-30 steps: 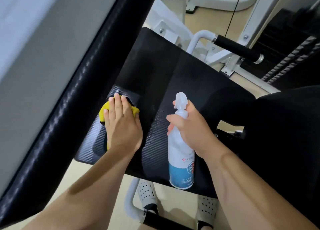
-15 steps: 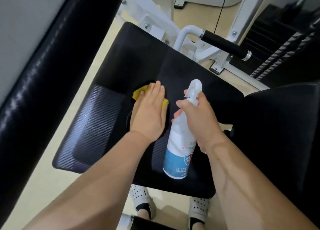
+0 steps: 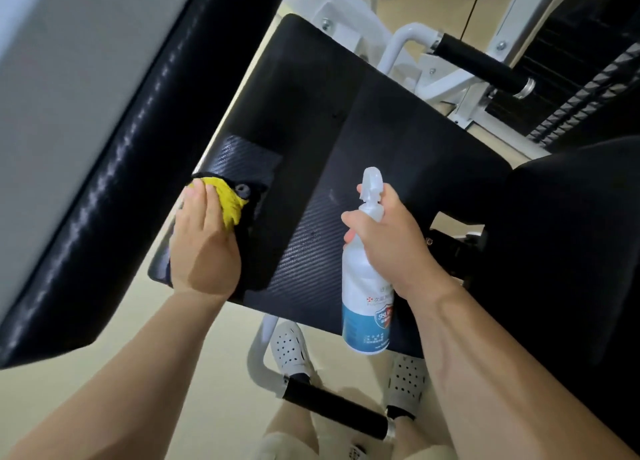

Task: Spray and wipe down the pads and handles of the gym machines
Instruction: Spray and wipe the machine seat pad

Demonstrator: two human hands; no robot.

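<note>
A black seat pad (image 3: 363, 141) of a gym machine fills the middle of the view. My left hand (image 3: 202, 241) grips a yellow and black cloth (image 3: 230, 205) at the pad's near left edge, fingers curled over the edge. My right hand (image 3: 388, 238) holds a white spray bottle (image 3: 365, 303) with a blue label by its neck, upright over the pad's near right part. The nozzle points away from me.
A long black back pad (image 3: 114, 168) slants along the left. Black-gripped handles show at the upper right (image 3: 481, 66) and near my feet (image 3: 336, 409). Another black pad (image 3: 571, 251) and a weight stack (image 3: 588, 68) are at the right. White frame tubes stand behind the seat.
My left hand slid the cloth from the middle of the seat pad back to its near left edge and now curls around it. The right hand still holds the bottle upright.
</note>
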